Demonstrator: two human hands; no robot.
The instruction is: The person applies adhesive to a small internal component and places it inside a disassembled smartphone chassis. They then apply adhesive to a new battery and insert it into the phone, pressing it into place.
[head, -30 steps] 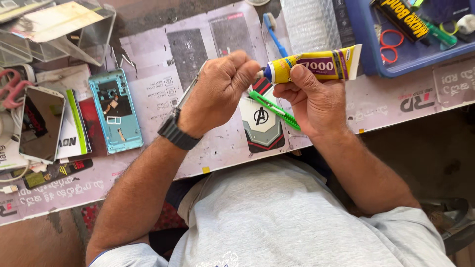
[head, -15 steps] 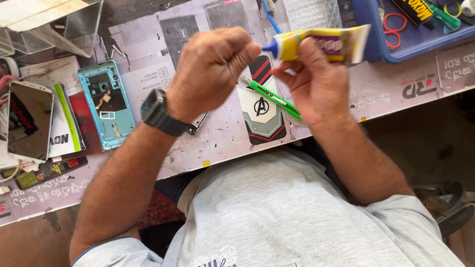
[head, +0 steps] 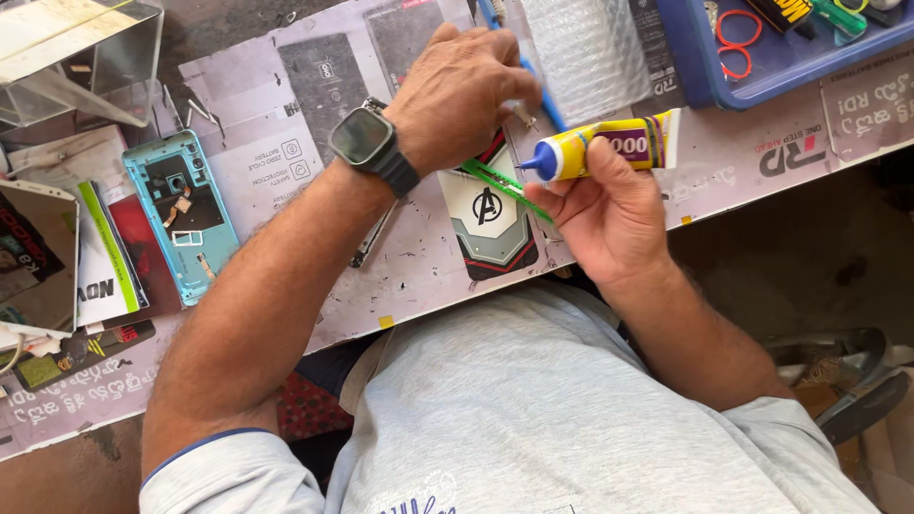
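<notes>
The right hand (head: 609,205) grips a yellow glue tube (head: 600,150) and a green tool (head: 505,187) over the worktop (head: 743,152). At 9 o'clock, the left hand (head: 462,90) is curled shut; contents cannot be determined.

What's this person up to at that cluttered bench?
A person sits at a worktable strewn with phone parts. The right hand holds a yellow glue tube, its blue nozzle pointing left, along with a thin green tool. The left hand, a smartwatch on its wrist, reaches over the table just above. A teal phone frame lies aside.
</notes>
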